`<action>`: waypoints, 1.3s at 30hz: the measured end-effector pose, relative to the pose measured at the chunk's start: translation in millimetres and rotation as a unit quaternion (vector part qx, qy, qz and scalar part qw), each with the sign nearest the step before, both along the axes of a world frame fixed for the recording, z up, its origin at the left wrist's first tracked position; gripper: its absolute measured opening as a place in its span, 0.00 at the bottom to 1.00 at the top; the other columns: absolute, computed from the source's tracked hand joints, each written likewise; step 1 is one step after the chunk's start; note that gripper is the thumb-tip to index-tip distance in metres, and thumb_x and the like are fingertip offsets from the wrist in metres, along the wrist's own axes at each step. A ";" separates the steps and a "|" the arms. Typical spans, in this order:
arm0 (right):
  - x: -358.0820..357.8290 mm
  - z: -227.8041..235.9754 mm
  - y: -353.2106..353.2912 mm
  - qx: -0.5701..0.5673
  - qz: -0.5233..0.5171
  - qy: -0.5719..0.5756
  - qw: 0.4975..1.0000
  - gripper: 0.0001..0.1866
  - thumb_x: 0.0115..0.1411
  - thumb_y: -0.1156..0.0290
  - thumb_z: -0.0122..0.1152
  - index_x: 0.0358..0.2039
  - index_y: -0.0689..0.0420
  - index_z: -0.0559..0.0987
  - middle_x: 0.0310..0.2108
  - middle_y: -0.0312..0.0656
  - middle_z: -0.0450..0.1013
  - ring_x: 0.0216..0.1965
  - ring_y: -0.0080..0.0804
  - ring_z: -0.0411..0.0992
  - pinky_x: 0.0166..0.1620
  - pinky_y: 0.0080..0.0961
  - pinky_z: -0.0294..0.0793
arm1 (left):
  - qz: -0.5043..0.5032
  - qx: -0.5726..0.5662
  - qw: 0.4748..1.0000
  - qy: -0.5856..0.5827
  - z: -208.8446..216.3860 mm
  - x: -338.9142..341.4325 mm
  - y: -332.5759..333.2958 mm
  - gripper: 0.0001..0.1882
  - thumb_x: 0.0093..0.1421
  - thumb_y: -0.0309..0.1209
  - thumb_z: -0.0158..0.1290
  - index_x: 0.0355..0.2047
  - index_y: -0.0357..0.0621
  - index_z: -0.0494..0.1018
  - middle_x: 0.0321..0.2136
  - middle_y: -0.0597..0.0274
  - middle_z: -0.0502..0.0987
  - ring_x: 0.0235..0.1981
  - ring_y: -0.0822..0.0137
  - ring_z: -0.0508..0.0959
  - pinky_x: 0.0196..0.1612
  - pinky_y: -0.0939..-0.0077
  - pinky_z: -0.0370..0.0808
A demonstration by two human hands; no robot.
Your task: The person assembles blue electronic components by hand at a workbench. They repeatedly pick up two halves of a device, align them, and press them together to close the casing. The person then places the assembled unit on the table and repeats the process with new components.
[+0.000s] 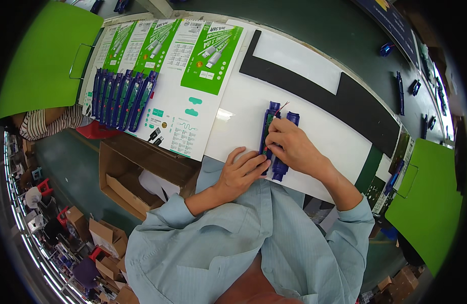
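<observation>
Two blue elongated housings sit side by side near the middle of the frame on a white surface [324, 137], and everything turns on them. Largest around them: a green panel [46, 55] fills the upper left, another green panel [426, 202] the lower right, and a black L-shaped foam strip [355, 96] runs across the upper right of the surface. Green-and-white printed packaging cards [193, 61] fan out at upper centre, with a row of blue housings [123, 99] leaning against them at upper left. An open cardboard box [137, 177] stands below the surface's edge.

Of the pair, the left blue housing [268, 126] shows a green circuit board inside with a thin red wire [281, 107] at its far end; the right blue housing [286, 152] lies just beside it. Their long axes run up and down the frame, slightly tilted, pointing away from the person.

Left hand [241, 169] rests below and left of them, fingers loosely curled, fingertips touching the near end of the left blue housing. Right hand [289, 144] lies on top of both, fingers bent and pinching at the board; it is the nearer one, though what it grips is hidden.
</observation>
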State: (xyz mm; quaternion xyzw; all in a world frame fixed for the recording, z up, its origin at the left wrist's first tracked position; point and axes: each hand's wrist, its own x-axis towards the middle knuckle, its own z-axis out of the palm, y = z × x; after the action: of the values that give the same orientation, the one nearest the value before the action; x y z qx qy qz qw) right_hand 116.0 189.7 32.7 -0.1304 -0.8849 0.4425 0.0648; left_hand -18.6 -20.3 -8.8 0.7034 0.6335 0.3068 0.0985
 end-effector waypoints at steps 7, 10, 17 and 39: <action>6.5 -6.4 -7.1 0.022 0.013 0.051 0.998 0.05 0.58 0.81 0.68 0.34 0.61 0.80 0.40 0.43 0.71 0.42 0.43 0.72 0.46 0.36 0.75 | -0.002 -0.009 1.000 -0.004 4.9 -1.0 2.6 0.28 0.51 0.34 0.71 0.55 0.49 0.83 0.55 0.64 0.81 0.56 0.61 0.80 0.68 0.49 0.68; 7.3 -9.0 -8.2 0.037 0.015 0.063 0.997 0.07 0.57 0.81 0.69 0.36 0.61 0.81 0.40 0.43 0.71 0.42 0.43 0.72 0.45 0.36 0.76 | -0.005 -0.013 1.000 -0.001 6.6 -1.7 3.9 0.28 0.51 0.34 0.72 0.55 0.49 0.83 0.54 0.64 0.82 0.56 0.61 0.80 0.68 0.49 0.69; 14.2 -12.4 -26.8 0.056 -0.070 0.120 0.989 0.11 0.54 0.82 0.69 0.39 0.60 0.82 0.40 0.42 0.76 0.44 0.42 0.74 0.47 0.34 0.77 | -0.012 -0.014 1.000 0.009 7.0 -4.4 3.8 0.29 0.50 0.35 0.72 0.55 0.49 0.83 0.54 0.65 0.82 0.55 0.62 0.80 0.67 0.50 0.70; 64.5 -2.5 -73.1 0.005 -0.204 -0.098 0.974 0.43 0.60 0.63 0.75 0.73 0.56 0.65 0.46 0.52 0.71 0.42 0.55 0.76 0.42 0.47 0.79 | -0.073 -0.115 0.987 0.083 44.2 -7.8 26.8 0.25 0.57 0.27 0.62 0.56 0.38 0.78 0.65 0.47 0.72 0.53 0.51 0.78 0.58 0.58 0.77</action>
State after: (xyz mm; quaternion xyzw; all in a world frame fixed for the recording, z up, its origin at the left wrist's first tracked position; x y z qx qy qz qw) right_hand 180.5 116.6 30.2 -0.3507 -0.8436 0.4010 0.0678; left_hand -26.4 6.4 35.4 0.7544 0.6179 0.1645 0.1484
